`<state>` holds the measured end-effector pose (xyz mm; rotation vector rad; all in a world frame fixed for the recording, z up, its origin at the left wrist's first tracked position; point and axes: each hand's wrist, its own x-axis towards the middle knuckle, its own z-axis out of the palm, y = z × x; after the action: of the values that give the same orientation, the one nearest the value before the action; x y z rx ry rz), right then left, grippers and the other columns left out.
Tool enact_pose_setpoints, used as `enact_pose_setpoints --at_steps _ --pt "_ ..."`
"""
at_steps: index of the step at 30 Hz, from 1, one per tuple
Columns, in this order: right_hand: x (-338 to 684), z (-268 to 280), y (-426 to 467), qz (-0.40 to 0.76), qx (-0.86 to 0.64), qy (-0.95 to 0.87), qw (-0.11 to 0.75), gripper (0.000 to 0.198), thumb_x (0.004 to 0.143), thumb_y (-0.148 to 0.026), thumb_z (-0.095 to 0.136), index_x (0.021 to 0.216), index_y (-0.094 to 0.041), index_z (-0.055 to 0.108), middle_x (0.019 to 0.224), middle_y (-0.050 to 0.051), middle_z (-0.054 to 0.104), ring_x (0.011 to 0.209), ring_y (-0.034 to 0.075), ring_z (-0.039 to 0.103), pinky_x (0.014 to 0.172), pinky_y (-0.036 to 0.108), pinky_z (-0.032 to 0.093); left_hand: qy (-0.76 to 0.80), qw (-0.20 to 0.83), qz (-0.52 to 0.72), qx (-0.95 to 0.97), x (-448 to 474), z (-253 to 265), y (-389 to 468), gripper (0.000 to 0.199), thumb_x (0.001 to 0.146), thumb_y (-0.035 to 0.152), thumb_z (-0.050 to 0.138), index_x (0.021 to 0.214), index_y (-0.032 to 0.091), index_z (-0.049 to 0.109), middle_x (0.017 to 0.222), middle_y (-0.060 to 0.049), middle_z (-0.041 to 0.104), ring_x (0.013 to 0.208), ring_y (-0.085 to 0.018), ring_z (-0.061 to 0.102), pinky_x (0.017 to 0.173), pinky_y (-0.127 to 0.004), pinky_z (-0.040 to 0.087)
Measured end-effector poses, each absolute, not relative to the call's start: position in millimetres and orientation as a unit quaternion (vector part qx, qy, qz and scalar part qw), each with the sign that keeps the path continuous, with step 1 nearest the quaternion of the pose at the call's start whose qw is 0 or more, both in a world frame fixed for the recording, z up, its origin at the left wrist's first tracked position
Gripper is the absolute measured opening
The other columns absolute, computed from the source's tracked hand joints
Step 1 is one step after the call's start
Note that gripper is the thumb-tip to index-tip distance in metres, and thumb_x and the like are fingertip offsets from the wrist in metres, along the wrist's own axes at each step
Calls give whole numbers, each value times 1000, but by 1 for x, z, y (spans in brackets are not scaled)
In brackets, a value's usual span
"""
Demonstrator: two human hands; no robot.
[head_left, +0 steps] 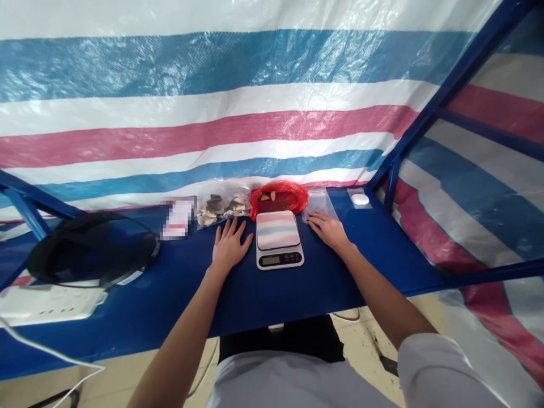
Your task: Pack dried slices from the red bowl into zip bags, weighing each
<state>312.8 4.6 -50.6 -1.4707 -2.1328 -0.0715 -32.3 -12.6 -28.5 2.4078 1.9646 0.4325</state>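
Note:
My left hand (230,245) lies flat on the blue table with its fingers spread, holding nothing. Just beyond its fingertips are clear plastic bags (221,205) with several grey and tan pieces inside. A white kitchen scale (278,238) with a dark display strip sits between my two hands. Behind the scale is a red plastic bag (300,198), its mouth open, with a few brownish pieces in it. My right hand (329,228) rests at the near edge of a flat clear plastic bag (321,203), fingers stretched out and touching it.
At the left stand a black round mesh-like object (93,249) and a white power strip (51,303) with a cable. A blurred card (178,218) lies left of the bags. A white rounded object (360,199) is at the back right. Striped sheeting (212,130) and blue frame bars enclose the table (272,300).

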Motion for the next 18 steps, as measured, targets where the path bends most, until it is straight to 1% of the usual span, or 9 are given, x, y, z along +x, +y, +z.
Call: enact_pose_setpoints --at_steps 4,8,10,13,15,18 --pt "311 -46 2 -12 -557 -779 286 29 101 -32 50 102 -27 78 119 2 76 118 23 68 101 36 53 624 -7 136 769 -34 -31 -12 57 98 45 48 148 18 52 160 -14 39 148 -37 35 122 -58 24" --pt "313 -41 3 26 -619 -719 316 25 97 -37 55 102 -28 78 109 3 79 103 25 74 88 33 58 623 -5 151 768 -35 -32 -11 55 96 44 50 146 20 55 158 -14 42 147 -37 37 120 -59 27" --pt "316 -37 4 56 -631 -693 344 25 95 -40 58 102 -28 79 104 4 80 96 26 76 85 33 58 620 -3 169 766 -35 -32 -12 53 96 44 51 143 20 57 156 -14 45 146 -36 40 120 -59 28" --pt "321 -27 7 117 -621 -661 403 28 92 -44 60 99 -26 80 96 6 81 89 27 77 84 35 59 613 -2 210 761 -37 -31 -13 50 95 42 52 138 18 62 149 -15 54 142 -35 46 120 -56 31" --pt "322 -18 7 170 -609 -635 445 31 89 -49 63 97 -24 80 94 6 81 88 27 77 85 36 59 603 10 248 758 -37 -28 -14 47 95 41 52 132 17 65 143 -15 61 138 -33 51 118 -52 35" --pt "320 -1 4 270 -575 -592 497 36 83 -54 69 95 -21 80 93 5 80 89 27 75 85 39 59 570 60 318 755 -33 -17 -15 41 94 39 52 124 17 69 135 -13 66 132 -30 56 114 -46 43"
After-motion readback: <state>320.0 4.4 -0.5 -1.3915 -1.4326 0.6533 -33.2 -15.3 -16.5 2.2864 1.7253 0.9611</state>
